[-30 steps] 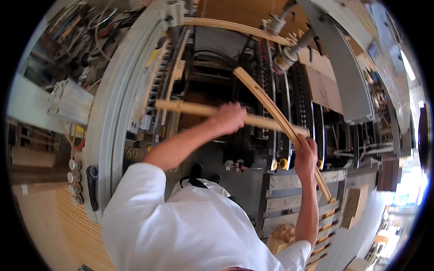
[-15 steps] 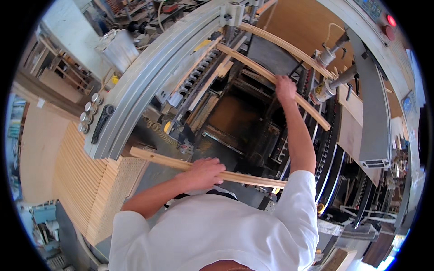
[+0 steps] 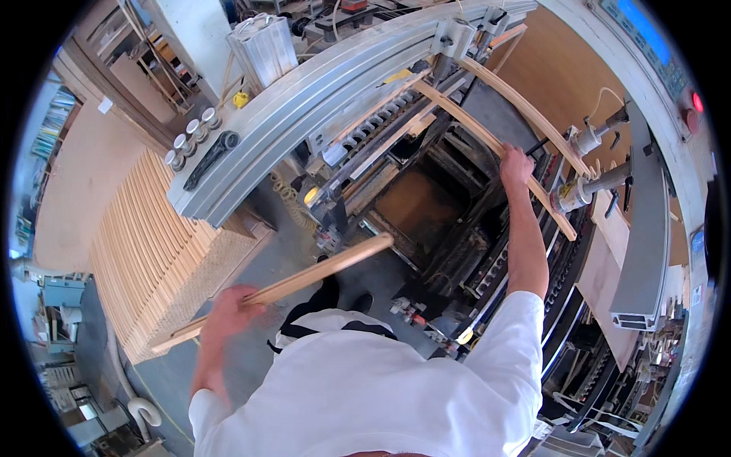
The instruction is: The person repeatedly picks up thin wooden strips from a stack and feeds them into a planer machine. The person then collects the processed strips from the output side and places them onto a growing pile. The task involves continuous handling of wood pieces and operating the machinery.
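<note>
My left hand [image 3: 230, 311] grips a long straight wooden slat [image 3: 304, 278] near one end, holding it level over the grey floor, beside a stack of similar slats [image 3: 145, 251]. My right hand [image 3: 516, 165] reaches forward and grips a curved wooden slat [image 3: 487, 137] that lies inside a large curved metal press machine [image 3: 320, 99]. A second curved slat [image 3: 533, 114] sits just beyond it in the machine.
A white ribbed cylinder [image 3: 263, 46] and several small cups [image 3: 190, 141] stand on the machine's curved top. A control panel with a red button [image 3: 697, 103] is at the right. My dark shoes [image 3: 335, 297] stand on the grey floor.
My left hand has carried the straight slat lower and left, toward the stack. My right hand has stayed on the curved slat in the machine while my head turned.
</note>
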`<state>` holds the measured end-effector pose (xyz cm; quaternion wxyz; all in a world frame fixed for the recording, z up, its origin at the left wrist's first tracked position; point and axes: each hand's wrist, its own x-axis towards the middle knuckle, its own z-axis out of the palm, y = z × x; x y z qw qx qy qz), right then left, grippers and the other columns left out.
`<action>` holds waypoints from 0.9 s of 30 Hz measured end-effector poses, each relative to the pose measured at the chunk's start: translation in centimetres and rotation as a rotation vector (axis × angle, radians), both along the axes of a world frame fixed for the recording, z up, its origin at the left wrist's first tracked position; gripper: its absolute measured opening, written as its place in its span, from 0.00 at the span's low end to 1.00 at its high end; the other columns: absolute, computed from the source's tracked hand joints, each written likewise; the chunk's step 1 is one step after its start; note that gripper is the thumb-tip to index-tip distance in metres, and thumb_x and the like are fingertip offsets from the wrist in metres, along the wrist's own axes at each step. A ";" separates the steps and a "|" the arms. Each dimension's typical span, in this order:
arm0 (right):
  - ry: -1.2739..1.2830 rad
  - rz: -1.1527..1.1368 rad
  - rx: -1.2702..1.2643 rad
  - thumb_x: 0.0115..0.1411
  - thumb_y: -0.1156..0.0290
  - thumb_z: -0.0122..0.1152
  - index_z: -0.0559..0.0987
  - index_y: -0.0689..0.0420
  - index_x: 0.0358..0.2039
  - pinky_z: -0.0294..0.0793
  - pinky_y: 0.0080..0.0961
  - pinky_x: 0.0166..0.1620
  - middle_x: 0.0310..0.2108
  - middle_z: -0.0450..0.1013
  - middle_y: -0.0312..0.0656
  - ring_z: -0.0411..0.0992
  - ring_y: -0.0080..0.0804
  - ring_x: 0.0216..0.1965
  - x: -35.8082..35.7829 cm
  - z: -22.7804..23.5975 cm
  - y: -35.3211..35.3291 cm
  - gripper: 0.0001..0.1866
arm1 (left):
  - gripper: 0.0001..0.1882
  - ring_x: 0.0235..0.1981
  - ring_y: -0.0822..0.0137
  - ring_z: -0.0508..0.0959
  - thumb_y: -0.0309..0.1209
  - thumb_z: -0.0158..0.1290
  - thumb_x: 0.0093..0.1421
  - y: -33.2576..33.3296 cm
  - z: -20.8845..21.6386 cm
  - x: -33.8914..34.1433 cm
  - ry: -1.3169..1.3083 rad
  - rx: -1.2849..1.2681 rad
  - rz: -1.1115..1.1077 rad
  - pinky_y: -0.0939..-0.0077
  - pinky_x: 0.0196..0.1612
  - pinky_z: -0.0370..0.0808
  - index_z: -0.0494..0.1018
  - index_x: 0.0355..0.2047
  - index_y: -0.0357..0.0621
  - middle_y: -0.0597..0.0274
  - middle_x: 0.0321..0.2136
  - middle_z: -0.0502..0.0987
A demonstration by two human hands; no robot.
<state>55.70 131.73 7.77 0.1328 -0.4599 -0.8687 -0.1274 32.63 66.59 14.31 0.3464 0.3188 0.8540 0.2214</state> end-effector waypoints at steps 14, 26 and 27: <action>0.006 -0.060 -0.046 0.57 0.65 0.58 0.75 0.46 0.53 0.70 0.45 0.53 0.49 0.74 0.48 0.73 0.45 0.52 -3.2 1.6 -1.8 0.21 | 0.20 0.24 0.75 0.73 0.45 0.64 0.52 -28.2 1.7 -6.5 -0.193 0.126 0.546 0.78 0.30 0.71 0.76 0.27 0.39 0.68 0.22 0.74; 0.784 0.499 -0.809 0.62 0.80 0.56 0.75 0.66 0.46 0.75 0.24 0.43 0.37 0.75 0.40 0.74 0.27 0.38 -13.0 -1.5 -32.3 0.12 | 0.20 0.33 0.65 0.80 0.38 0.60 0.56 -22.1 -8.2 -31.0 0.139 0.350 0.975 0.70 0.36 0.76 0.78 0.41 0.33 0.53 0.33 0.81; 0.700 0.515 -0.875 0.61 0.80 0.57 0.75 0.66 0.45 0.75 0.24 0.43 0.37 0.75 0.41 0.74 0.28 0.37 -12.9 -2.4 -35.0 0.11 | 0.19 0.34 0.63 0.81 0.39 0.59 0.56 -20.2 -8.5 -32.7 0.191 0.275 0.972 0.68 0.37 0.77 0.79 0.39 0.33 0.51 0.33 0.81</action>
